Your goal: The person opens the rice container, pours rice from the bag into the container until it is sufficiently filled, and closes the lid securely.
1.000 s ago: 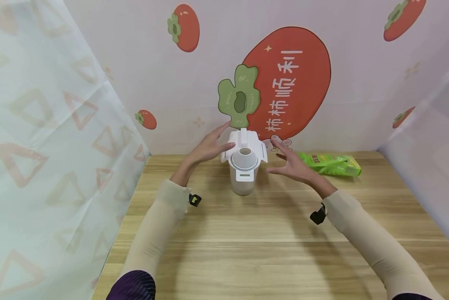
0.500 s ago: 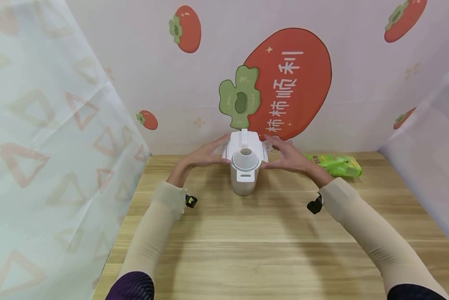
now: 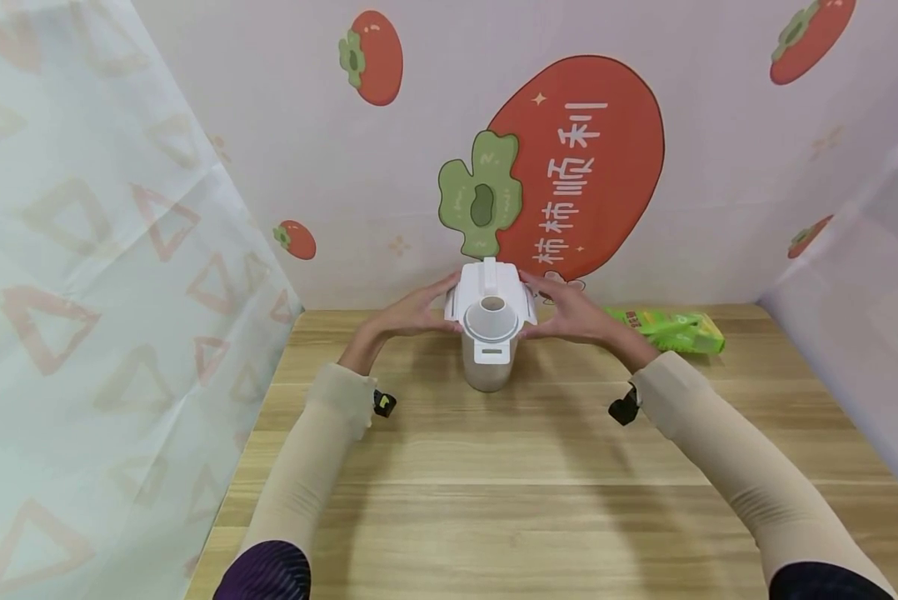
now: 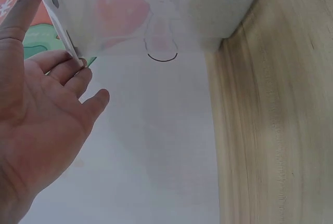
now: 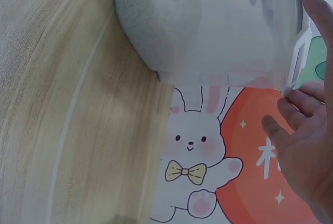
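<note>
A translucent plastic storage container (image 3: 486, 373), partly filled with something pale grey, stands upright at the back of the table. Its white lid (image 3: 467, 287) bears a handle, a round raised spout and side latches. My left hand (image 3: 416, 313) holds the lid's left side, and the left wrist view shows fingertips at the lower edge of the left latch (image 4: 61, 29). On the other side my right hand (image 3: 578, 315) holds the lid's right edge; in the right wrist view its fingers meet the right latch (image 5: 297, 60). Both latches hang down beside the container's walls.
A bright green packet (image 3: 681, 333) lies to the right, partly behind my right wrist. The wooden table (image 3: 494, 500) ends at a printed back wall (image 3: 224, 150) with persimmon drawings, close behind the container.
Both hands have come inward from beside the container and now touch the two sides of its lid. The container has not visibly moved.
</note>
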The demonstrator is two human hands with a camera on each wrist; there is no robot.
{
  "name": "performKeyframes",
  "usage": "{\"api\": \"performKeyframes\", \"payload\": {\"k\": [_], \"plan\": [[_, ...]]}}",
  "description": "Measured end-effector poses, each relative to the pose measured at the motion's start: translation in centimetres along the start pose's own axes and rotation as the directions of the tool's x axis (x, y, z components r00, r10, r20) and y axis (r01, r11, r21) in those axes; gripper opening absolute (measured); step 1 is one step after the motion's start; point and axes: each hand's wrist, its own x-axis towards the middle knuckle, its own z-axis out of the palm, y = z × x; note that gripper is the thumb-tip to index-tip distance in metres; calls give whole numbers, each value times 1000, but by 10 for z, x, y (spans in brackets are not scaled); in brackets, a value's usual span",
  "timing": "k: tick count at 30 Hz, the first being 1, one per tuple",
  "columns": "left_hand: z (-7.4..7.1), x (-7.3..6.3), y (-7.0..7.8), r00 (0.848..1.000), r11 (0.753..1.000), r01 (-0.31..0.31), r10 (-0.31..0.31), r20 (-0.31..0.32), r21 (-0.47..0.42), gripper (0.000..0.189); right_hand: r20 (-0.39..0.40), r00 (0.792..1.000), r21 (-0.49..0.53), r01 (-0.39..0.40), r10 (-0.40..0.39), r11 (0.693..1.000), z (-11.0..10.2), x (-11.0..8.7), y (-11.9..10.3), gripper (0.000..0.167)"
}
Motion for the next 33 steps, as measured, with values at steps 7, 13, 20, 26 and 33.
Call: {"api": "performKeyframes", "payload": {"k": [7, 13, 20, 26, 33], "plan": [[2, 2, -1, 1000, 1000, -8, 8, -26, 14, 109, 9, 1000, 23, -20, 20, 1000, 3, 0, 0, 110], [4, 3, 0, 999, 999, 17, -15, -48, 34, 107, -18, 999, 31, -35, 35, 999, 4, 0, 0, 110], [4, 3, 2, 997, 997, 47, -43, -70, 55, 107, -19, 999, 35, -42, 43, 999, 3, -1, -2, 108], [4, 4, 3, 995, 997, 69, -65, -79, 46, 107, -33, 999, 9, -30, 30, 1000, 3, 1, 0, 108], [4, 5, 4, 994, 995, 80, -76, -80, 58, 106, -35, 999, 10, -32, 32, 999, 4, 2, 2, 108]]}}
